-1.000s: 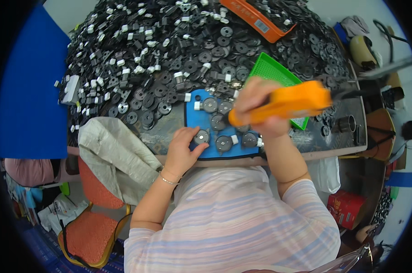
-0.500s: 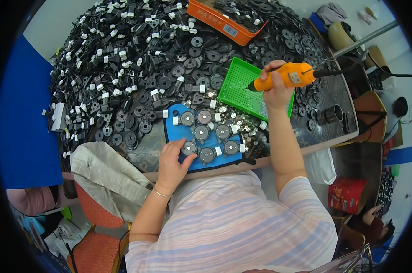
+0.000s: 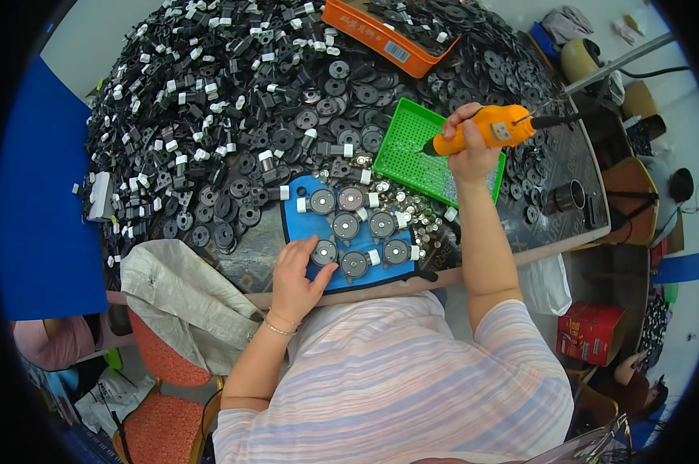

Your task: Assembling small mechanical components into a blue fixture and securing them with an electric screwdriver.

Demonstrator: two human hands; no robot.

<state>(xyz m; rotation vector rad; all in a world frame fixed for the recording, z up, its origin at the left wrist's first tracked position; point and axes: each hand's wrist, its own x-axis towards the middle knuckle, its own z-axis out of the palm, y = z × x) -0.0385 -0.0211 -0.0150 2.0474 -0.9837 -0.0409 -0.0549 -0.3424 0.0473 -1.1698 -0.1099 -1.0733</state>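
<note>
My left hand [image 3: 292,276] rests at the left of a blue mat [image 3: 303,226]. Its thumb and fingers curve round the edge of a round black part [image 3: 324,253] lying there. Several similar round parts with silver centres and white tabs, such as this round part [image 3: 345,226], sit on the mat. My right hand [image 3: 473,151] is closed around an orange-yellow electric screwdriver [image 3: 500,125]. The tool's dark tip points left above a green perforated basket [image 3: 402,124] that holds small shiny pieces, likely screws. Its bit is too small to make out.
A big heap of black parts with white tabs [image 3: 210,85] covers the table's left and back. Small metal pieces [image 3: 411,213] lie between mat and basket. An orange bin [image 3: 380,42] stands behind, a metal cup [image 3: 567,195] at right, and a grey cloth [image 3: 175,286] hangs at front left.
The mat, parts and basket appear slightly further right in the view, along with the whole table. Both hands keep nearly the same pose, the screwdriver still over the basket.
</note>
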